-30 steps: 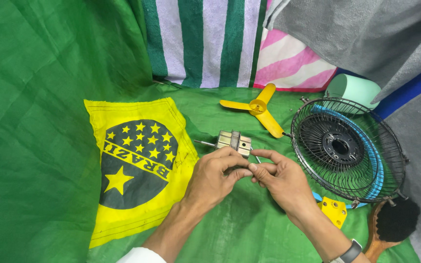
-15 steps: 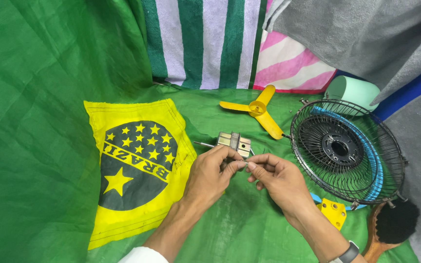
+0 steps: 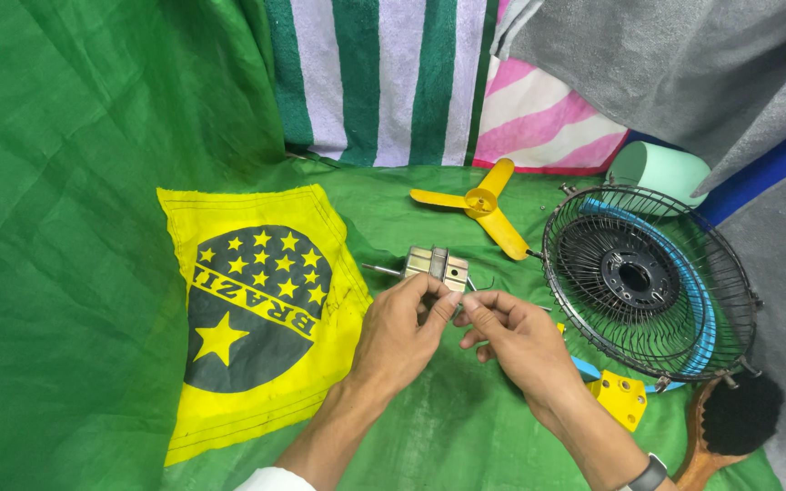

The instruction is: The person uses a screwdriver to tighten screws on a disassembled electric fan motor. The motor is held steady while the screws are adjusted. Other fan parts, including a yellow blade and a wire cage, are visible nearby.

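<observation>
Green cloth | both hands pinch motor block | fan cage alongside

Two bare forearms enter from the bottom edge, each ending in a bare hand. The left hand wears no glove and no ring that can be seen. At the bottom edge, the left arm shows the rim of a white sleeve, pushed up near the elbow. The right hand is also ungloved. On the right wrist sits a dark watch with a grey band, cut off by the edge. Short, plain fingernails show on both hands.
</observation>
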